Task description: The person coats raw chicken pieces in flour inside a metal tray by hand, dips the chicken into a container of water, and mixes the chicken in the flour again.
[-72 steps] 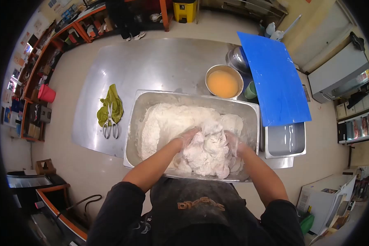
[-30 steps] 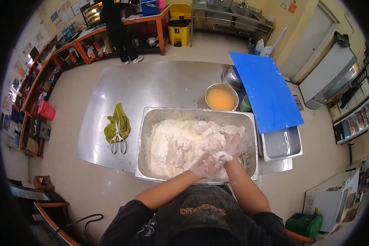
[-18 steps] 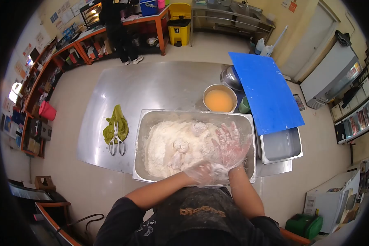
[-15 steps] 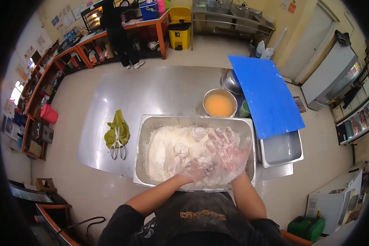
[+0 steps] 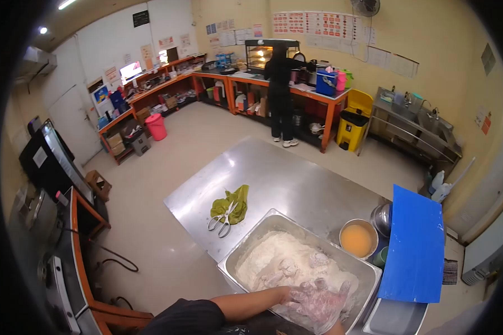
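A deep steel tray [image 5: 248, 240] of white flour [image 5: 262, 259] is in front of me at the bottom of the head view. Several flour-coated lumps, one of them a rounded lump [image 5: 318, 258], lie in it; their kind is hidden by the coating. My right hand [image 5: 321, 306], in a clear, floury plastic glove, is over the tray's near right part with its fingers apart. My left hand [image 5: 292, 294] reaches in from the left and meets it; its fingers are mostly hidden there. Whether the left holds anything does not show.
Scissors [image 5: 224, 219] lie on a green cloth [image 5: 238, 204] on the steel table [image 5: 279, 167]. Right of the tray are a bowl of orange liquid [image 5: 356, 240], a blue board [image 5: 413, 245] and a second steel tray [image 5: 394, 318]. A person [image 5: 279, 95] stands at the far counter.
My view has turned up and to the left, so the tray now sits lower right and tilted. My hands have drawn closer together, and the left fingers are now mostly covered.
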The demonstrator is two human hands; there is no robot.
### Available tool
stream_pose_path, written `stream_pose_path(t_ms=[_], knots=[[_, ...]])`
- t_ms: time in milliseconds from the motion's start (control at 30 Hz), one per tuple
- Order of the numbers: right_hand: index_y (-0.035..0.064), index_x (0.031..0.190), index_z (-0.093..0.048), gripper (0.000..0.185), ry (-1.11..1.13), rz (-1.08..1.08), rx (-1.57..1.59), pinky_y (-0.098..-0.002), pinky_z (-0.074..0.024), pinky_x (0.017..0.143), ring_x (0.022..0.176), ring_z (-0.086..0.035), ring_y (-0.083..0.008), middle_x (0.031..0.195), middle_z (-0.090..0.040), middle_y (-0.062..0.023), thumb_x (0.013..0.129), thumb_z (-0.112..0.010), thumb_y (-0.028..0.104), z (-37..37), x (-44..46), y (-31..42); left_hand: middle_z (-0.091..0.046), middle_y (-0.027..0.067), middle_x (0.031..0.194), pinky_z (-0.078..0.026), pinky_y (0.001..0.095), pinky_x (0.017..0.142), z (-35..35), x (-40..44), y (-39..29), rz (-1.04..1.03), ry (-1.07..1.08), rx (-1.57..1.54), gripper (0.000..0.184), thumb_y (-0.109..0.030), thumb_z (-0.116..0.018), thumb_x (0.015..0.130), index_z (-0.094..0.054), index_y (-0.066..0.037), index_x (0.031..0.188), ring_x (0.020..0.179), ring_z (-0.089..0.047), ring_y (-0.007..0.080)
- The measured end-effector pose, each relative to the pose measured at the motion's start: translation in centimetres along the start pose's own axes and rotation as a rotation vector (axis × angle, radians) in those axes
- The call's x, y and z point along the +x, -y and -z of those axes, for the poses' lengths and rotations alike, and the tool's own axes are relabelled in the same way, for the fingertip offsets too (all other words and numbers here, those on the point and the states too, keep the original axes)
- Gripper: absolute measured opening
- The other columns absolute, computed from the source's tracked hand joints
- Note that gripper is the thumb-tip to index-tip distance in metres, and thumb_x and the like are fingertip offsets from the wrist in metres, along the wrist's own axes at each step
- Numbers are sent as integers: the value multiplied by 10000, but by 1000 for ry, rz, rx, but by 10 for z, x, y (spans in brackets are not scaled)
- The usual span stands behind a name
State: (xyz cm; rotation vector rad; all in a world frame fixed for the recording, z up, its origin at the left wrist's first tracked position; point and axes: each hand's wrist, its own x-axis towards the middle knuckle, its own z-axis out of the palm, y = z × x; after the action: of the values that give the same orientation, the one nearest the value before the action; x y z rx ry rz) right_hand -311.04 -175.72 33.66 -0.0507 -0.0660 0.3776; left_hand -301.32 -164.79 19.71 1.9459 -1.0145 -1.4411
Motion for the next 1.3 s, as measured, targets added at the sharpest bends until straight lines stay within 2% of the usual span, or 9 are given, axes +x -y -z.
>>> stream_pose_path(t_ms=[67,167,533,967,1067,1133,1167,1267,1300], knots=[[146,1306,-514,881,-124,-20,-60,-729,-125,993,1232,-308,-567,1367,-403,-265,737,-380,806,3,-10,2,-600,152,1109,-470,385,878,-8,1,1,20,-18,-34,313,-151,-480,879,-569,-33,1154,980,-596,254],[142,1330,-476,909,67,-145,141,-700,-176,1007,1224,-348,-541,1381,-383,-270,735,-351,818,18,-23,9,-599,154,1112,-468,385,883,-17,4,-3,40,-64,-77,311,-157,-481,881,-570,-26,1149,984,-593,253],[46,1312,-437,850,96,-225,282,-617,-243,1038,1212,-399,-478,1296,-446,-280,813,-337,726,30,-50,38,-593,161,1126,-460,385,898,-26,26,-33,43,-164,-151,310,-179,-486,890,-573,-2,1129,998,-584,246],[16,1295,-445,732,2,177,137,-577,-301,1031,1214,-435,-423,1281,-488,-226,858,-414,602,4,-19,32,-587,170,1141,-451,384,916,-32,52,-80,-126,-33,-332,321,-204,-493,899,-577,27,1105,1015,-573,238],[18,1292,-452,700,-78,424,-34,-574,-313,1025,1216,-441,-413,1286,-494,-207,864,-442,572,-11,-5,43,-585,171,1145,-449,384,920,-15,23,-82,-155,-119,98,325,-210,-494,902,-578,34,1099,1019,-571,237],[19,1290,-457,679,-201,551,-259,-572,-320,1021,1218,-445,-406,1289,-498,-194,867,-460,551,-12,3,59,-575,220,1097,-460,401,906,60,-40,-109,-344,-32,464,376,-234,-426,915,-543,70,1103,980,-577,259],[23,1261,-483,572,-314,589,-444,-538,-330,1030,1218,-451,-386,1246,-541,-163,893,-482,461,-3,0,73,-570,250,1051,-465,442,886,52,-18,-53,-437,-247,504,416,-267,-448,911,-529,77,1130,948,-576,286],[46,1235,-507,461,-967,159,-1213,-425,-314,1061,1242,-446,-311,1230,-561,-113,893,-488,355,82,-13,111,-512,257,1163,-423,457,897,87,-7,-2,141,-438,406,488,-258,-379,922,-373,12,1329,1006,-533,356],[61,1266,-492,461,-1019,-20,-1621,-403,-308,1066,1253,-434,-309,1266,-534,-129,904,-459,345,120,-12,117,-426,334,1299,-341,469,1033,95,7,12,254,-433,575,579,-339,-383,937,-301,-2,1401,1197,-464,375]])
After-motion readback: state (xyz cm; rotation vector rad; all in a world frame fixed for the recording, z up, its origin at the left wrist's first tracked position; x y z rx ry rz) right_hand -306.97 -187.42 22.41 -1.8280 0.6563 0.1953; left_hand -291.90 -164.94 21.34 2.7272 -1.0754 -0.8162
